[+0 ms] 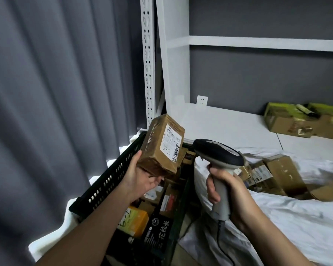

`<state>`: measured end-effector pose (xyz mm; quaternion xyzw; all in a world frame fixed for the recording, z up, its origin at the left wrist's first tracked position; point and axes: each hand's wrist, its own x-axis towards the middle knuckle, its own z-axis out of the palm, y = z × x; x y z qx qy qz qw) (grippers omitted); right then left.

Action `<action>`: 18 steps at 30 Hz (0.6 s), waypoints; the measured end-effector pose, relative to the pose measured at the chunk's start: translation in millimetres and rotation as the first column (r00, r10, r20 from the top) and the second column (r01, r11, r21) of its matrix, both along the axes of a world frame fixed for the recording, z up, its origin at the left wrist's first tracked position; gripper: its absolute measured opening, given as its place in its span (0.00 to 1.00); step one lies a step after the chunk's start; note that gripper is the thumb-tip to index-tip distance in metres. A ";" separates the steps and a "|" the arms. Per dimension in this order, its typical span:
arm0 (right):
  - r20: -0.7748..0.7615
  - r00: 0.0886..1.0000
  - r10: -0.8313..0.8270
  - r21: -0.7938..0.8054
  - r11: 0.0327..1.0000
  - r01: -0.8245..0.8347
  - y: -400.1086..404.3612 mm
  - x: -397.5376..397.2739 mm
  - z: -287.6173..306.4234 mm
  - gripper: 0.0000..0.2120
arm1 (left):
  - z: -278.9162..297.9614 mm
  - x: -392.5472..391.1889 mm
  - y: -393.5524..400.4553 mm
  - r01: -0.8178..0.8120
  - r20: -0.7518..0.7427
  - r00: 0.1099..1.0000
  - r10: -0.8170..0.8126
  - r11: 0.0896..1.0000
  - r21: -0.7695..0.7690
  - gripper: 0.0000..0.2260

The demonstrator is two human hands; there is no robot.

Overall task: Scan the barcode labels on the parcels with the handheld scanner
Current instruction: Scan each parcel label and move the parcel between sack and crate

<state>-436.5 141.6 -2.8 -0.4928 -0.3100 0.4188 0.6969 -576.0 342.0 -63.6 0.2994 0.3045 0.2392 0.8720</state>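
My left hand (140,177) holds a small brown cardboard parcel (158,148) from below, tilted, above the black crate. A white barcode label (171,144) on its face is turned toward the right. My right hand (231,192) grips the grey handle of the handheld scanner (217,152). The scanner's black head points left at the parcel, a short gap away. Its cable (222,244) hangs down from the handle.
A black slotted crate (108,179) below my left hand holds several more parcels and boxes. Several cardboard parcels (273,173) lie on white cloth to the right. A white shelf (229,120) carries boxes (296,121) at far right. A grey curtain hangs on the left.
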 end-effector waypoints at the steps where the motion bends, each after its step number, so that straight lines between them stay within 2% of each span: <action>1: -0.013 1.000 0.008 0.007 1.000 -0.008 -0.3 -1.6 1.2 0.17 | -0.4 1.7 0.8 -0.018 0.023 1.000 0.018 1.000 0.006 0.28; 7: -0.100 0.995 0.017 0.033 0.999 -0.014 -3.3 -12.4 9.2 0.11 | -3.0 6.4 7.8 -0.083 0.161 0.983 0.090 0.995 -0.050 0.26; 11: -0.058 0.998 0.017 0.007 1.000 -0.016 -4.9 -12.7 8.6 0.16 | -1.1 8.9 7.1 -0.100 0.191 0.975 0.114 0.992 -0.082 0.27; 18: -0.007 1.000 -0.003 -0.015 1.000 0.003 -7.2 -13.1 9.8 0.17 | 1.8 7.0 5.4 -0.069 0.230 0.969 0.088 0.994 -0.090 0.29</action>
